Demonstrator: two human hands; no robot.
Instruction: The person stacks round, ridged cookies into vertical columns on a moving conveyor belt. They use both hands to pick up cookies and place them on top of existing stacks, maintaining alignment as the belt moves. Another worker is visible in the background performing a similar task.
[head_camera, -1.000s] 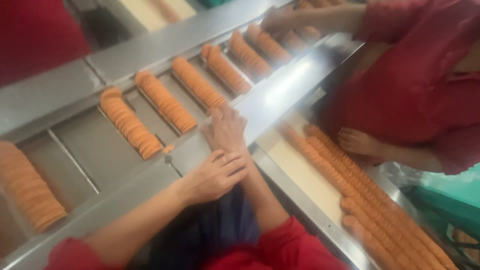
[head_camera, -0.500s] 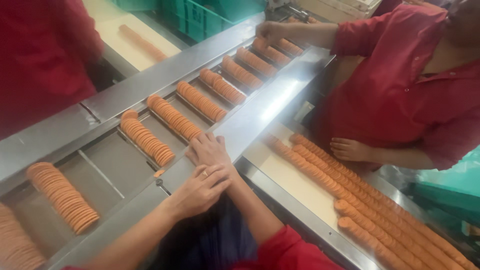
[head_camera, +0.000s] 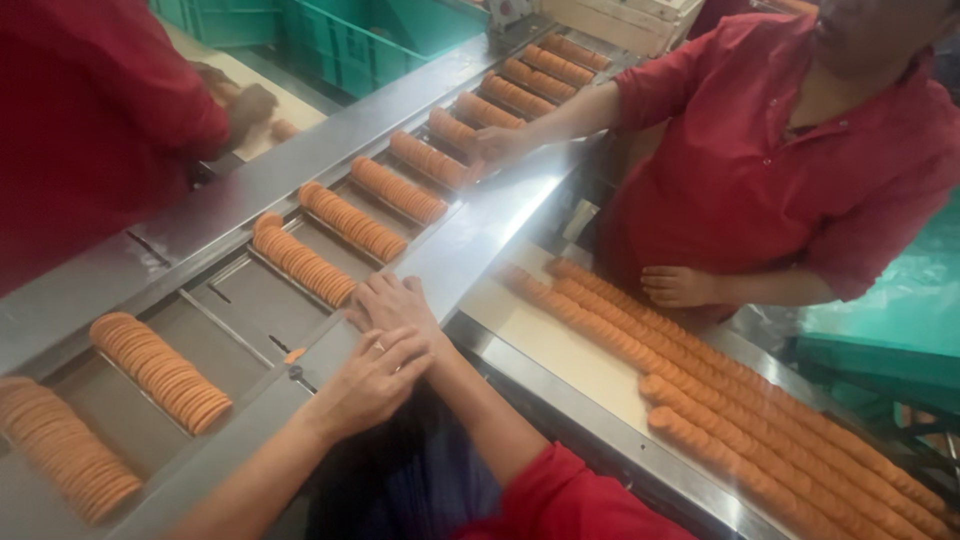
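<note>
Two bare hands resting on the steel rail, holding nothing.

Left hand overlaps right hand, fingers loose and flat; just beyond their fingertips, a biscuit stack fills its tray slot, while nearer slots sit unfilled.

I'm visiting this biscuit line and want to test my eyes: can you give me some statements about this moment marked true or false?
1. Both of the wearer's hands, left hand and right hand, rest empty on the metal ledge. True.
2. The biscuit stacks in the conveyor pockets are green. False: they are orange.
3. A co-worker's hand reaches to a stack farther up. True.
4. The long biscuit rows lie left of the ledge. False: they lie to its right.
</note>
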